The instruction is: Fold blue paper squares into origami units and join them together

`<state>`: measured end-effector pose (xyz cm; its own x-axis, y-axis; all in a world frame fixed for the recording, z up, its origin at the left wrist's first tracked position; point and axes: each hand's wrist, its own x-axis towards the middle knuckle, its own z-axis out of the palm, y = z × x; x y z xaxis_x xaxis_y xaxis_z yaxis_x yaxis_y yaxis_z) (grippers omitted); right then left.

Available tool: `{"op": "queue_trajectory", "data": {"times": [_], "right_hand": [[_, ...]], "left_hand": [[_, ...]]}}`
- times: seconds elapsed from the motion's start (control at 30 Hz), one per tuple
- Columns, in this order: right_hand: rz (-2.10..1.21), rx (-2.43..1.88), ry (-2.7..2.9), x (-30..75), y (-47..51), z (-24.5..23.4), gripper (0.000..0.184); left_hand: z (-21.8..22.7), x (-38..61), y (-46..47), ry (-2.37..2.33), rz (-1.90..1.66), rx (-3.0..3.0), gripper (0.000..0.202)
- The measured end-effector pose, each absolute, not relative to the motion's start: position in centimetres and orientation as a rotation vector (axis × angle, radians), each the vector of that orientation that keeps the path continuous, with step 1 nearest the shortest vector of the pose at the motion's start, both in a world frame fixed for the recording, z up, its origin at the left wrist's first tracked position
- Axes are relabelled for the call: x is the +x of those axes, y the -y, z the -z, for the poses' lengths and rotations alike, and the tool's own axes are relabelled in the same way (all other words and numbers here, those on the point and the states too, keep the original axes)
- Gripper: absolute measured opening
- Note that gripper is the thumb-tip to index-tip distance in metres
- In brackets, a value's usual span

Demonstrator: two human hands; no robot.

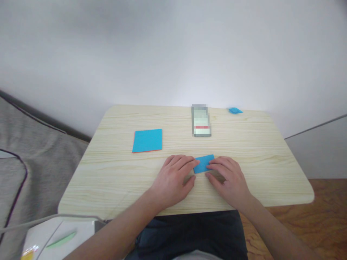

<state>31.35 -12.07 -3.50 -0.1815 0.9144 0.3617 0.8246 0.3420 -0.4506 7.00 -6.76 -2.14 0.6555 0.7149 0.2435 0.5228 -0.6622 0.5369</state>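
Observation:
A folded blue sheet of paper [202, 164] lies flat on the table, a small rectangle between my hands. My left hand [175, 177] rests at its left end, index fingertip on the paper's edge and thumb off the near side. From the right, my right hand [229, 178] lays its fingertips on the paper's right part, with the thumb apart and below. The fingers of both hands are stretched out, and neither hand grips the paper. The right fingers hide the paper's right end.
On the pale wooden table [108, 173], a stack of square blue paper [148, 141] with a red edge lies at left. A phone [201, 121] with a blurred screen sits behind my hands. A folded blue paper piece [235, 111] is at the back right, near the white wall [173, 54].

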Motion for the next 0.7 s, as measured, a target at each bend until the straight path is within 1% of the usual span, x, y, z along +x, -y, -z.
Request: {"op": "queue_trajectory", "data": {"times": [0.1,0.3,0.43,0.53,0.7], "right_hand": [[-0.220,-1.509,2.051,31.5,11.8,3.3,0.016],[-0.236,-1.477,2.065,31.8,11.5,3.4,0.013],[-0.228,-1.462,2.070,31.9,11.4,3.6,0.013],[-0.183,-1.471,2.066,31.6,11.5,3.6,0.018],[-0.117,-1.515,2.069,30.8,11.6,3.6,0.016]], "left_hand": [[2.3,7.3,6.4,-0.962,-0.665,2.431,0.043],[2.4,7.3,5.8,-0.909,-0.697,2.474,0.034],[2.5,7.4,5.6,-0.849,-0.717,2.541,0.023],[2.6,7.6,5.6,-0.822,-0.737,2.597,0.016],[2.4,8.4,5.9,-0.812,-0.723,2.592,0.016]]}}
